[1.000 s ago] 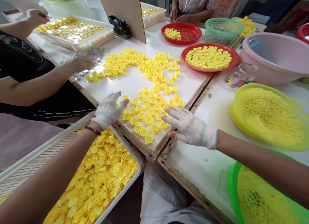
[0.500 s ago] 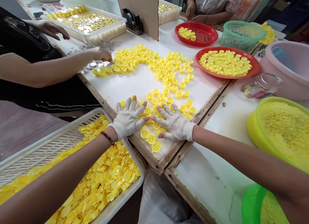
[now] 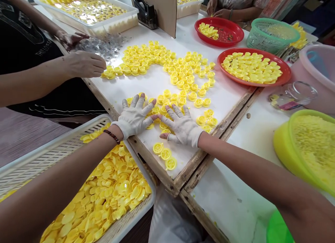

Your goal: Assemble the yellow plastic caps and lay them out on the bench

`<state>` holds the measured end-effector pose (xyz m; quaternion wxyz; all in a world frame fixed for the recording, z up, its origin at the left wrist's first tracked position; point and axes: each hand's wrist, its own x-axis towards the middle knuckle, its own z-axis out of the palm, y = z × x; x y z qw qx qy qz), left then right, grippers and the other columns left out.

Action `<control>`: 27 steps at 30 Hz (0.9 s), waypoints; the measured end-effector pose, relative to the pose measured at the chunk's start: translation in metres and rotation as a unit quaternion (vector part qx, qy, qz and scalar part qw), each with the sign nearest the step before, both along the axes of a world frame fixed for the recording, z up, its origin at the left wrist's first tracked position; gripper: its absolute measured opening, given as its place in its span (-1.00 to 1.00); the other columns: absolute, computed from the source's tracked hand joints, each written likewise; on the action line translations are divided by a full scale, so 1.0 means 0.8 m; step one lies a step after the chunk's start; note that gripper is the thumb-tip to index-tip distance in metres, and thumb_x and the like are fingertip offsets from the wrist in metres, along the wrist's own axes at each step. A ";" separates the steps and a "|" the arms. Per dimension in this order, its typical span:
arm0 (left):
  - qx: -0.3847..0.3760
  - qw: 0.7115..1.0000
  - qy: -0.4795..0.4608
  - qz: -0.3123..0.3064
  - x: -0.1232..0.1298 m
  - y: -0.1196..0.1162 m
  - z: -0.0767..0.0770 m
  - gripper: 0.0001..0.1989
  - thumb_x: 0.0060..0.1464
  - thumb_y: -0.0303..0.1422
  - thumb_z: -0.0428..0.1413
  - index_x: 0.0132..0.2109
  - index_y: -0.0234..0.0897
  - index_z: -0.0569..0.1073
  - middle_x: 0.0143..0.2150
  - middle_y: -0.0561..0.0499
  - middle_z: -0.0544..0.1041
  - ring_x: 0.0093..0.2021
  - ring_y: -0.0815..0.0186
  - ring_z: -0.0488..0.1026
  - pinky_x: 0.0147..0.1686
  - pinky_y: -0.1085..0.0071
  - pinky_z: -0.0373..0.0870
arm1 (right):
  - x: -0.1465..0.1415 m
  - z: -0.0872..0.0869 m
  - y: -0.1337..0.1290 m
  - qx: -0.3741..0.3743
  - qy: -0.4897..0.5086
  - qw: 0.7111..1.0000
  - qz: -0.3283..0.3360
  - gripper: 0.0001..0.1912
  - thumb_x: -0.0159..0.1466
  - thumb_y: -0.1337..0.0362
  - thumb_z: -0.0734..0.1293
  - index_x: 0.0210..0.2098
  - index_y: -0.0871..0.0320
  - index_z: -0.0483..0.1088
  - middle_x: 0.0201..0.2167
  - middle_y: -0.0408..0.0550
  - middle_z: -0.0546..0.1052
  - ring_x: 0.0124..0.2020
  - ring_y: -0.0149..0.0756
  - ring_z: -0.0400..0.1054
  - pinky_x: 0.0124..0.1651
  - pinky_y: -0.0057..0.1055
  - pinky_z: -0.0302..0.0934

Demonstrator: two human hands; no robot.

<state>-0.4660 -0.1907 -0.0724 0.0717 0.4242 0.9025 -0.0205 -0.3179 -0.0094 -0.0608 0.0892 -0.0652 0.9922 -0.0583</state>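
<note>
My left hand, in a white fingerless-tip glove, lies palm down with fingers spread over small round yellow plastic pieces near the table's left edge. Beside it, my right hand, gloved alike, is spread flat over more of them; the two thumb sides nearly meet. Some pieces are hidden under both palms. A group of the yellow plastic pieces stretches from my fingers toward the far side of the table. Three loose yellow pieces lie in front of my right hand, close to the near corner.
A white basket of yellow discs stands at lower left. Red trays, a glass jar and a yellow-green basin are on the right. A co-worker's hand is by the pieces at left; another person sits at the back.
Both my hands have slid slightly forward over the pieces, staying spread. The co-worker's near hand has drawn back left, and their other hand has come down to the clear silvery bits.
</note>
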 end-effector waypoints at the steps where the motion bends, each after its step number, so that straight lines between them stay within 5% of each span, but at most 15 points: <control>1: 0.001 1.000 0.001 0.002 -0.005 0.000 -0.001 -0.28 0.42 0.09 -0.26 0.56 -0.09 -0.01 0.59 -0.33 -0.18 0.57 -0.21 -0.27 0.36 -0.38 -0.22 | -0.005 0.000 -0.002 -0.002 0.000 1.000 -0.006 -0.12 0.39 -0.28 0.18 0.54 -0.01 -0.01 0.57 0.21 -0.10 0.57 0.27 -0.28 0.44 0.44 -0.39; 27: 0.073 0.993 -0.004 0.089 -0.147 0.002 0.004 -0.19 0.43 0.12 -0.41 0.55 -0.36 0.00 0.58 -0.36 -0.19 0.53 -0.36 -0.25 0.36 -0.37 -0.29 | -0.201 -0.017 -0.024 -0.021 0.029 0.996 -0.078 -0.17 0.43 -0.20 0.10 0.55 0.04 -0.05 0.59 0.10 -0.12 0.57 0.28 -0.37 0.43 0.46 -0.56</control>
